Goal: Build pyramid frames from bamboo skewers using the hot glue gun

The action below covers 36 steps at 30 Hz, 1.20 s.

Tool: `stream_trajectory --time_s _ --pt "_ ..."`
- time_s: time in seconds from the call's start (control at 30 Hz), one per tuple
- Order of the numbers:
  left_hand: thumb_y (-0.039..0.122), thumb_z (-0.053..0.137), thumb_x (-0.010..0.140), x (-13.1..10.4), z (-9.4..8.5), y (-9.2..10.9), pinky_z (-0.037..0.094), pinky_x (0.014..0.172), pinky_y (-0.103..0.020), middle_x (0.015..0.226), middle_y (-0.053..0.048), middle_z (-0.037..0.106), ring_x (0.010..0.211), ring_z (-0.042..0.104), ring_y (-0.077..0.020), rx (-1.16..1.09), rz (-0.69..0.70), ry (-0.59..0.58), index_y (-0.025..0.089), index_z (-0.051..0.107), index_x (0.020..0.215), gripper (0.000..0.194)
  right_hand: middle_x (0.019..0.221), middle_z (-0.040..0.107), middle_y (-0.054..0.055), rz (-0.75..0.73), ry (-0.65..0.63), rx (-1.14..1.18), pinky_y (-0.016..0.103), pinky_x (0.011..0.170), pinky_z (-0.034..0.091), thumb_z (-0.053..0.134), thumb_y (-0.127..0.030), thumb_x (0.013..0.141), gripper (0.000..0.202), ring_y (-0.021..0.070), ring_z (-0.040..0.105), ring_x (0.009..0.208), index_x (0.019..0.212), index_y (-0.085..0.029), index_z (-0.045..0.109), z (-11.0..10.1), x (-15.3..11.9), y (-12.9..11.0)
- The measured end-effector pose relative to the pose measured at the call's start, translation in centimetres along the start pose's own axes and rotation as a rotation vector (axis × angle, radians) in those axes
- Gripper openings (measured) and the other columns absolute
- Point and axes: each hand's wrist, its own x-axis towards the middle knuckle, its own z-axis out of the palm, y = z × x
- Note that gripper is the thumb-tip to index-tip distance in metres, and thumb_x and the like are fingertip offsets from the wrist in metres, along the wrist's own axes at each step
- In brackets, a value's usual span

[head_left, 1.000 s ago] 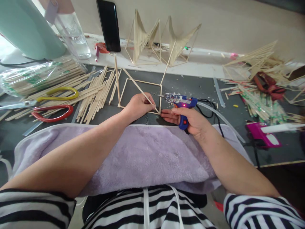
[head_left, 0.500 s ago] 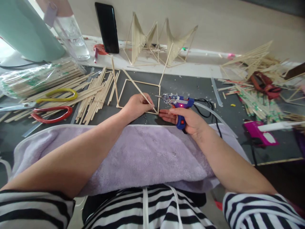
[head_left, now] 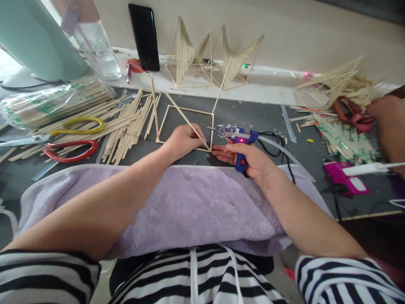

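Stick (head_left: 179,110) pinched in left hand (head_left: 182,141), long axis slanting away leftward; glue gun (head_left: 248,136) gripped in right hand (head_left: 251,158), nozzle (head_left: 212,128) left.

Wooden frame (head_left: 196,110) lies flat, posts (head_left: 154,101) at two corners. Pale stick (head_left: 180,111) slants, lower end at near-right corner. Blue glue gun (head_left: 238,134) points left, tip by frame's right side.
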Motion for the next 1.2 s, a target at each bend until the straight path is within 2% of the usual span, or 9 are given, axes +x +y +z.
stream_trajectory --time_s 0.37,0.6,0.97,1.2 --pt "0.022 0.069 0.070 0.02 0.01 -0.12 0.040 0.059 -0.023 0.063 0.001 0.061 0.061 0.055 -0.0094 -0.060 -0.010 -0.015 0.016 0.060 0.070 0.011 0.100 0.076 0.008 -0.010 0.025 0.041 0.034 0.092 0.059 0.066 -0.018 0.075 0.012 0.0214 0.073 0.092 0.086 -0.018 0.071 0.13 0.28 0.13" --pt "0.022 0.068 0.070 0.04 0.07 -0.11 0.040 0.059 -0.023 0.062 0.002 0.061 0.061 0.055 -0.0097 -0.029 -0.004 -0.008 0.016 0.060 0.070 0.010 0.098 0.076 0.007 -0.013 0.027 0.032 0.035 0.088 0.060 0.067 -0.018 0.073 0.016 0.0219 0.073 0.091 0.089 -0.019 0.071 0.21 0.16 0.01" --pt "0.021 0.068 0.069 0.14 0.03 -0.24 0.040 0.059 -0.023 0.062 0.002 0.060 0.061 0.055 -0.0094 -0.011 0.016 -0.001 0.016 0.060 0.070 0.009 0.099 0.076 0.009 -0.012 0.015 0.032 0.032 0.086 0.061 0.066 -0.017 0.075 0.016 0.0209 0.074 0.089 0.090 -0.016 0.072 -0.06 0.41 0.22" --pt "0.021 0.068 0.070 0.16 0.01 -0.17 0.041 0.059 -0.023 0.063 0.001 0.061 0.062 0.056 -0.0098 -0.015 0.017 -0.005 0.016 0.059 0.070 0.010 0.098 0.076 0.009 -0.009 0.015 0.032 0.035 0.089 0.060 0.067 -0.017 0.076 0.014 0.0213 0.074 0.091 0.090 -0.018 0.070 -0.05 0.30 0.17"
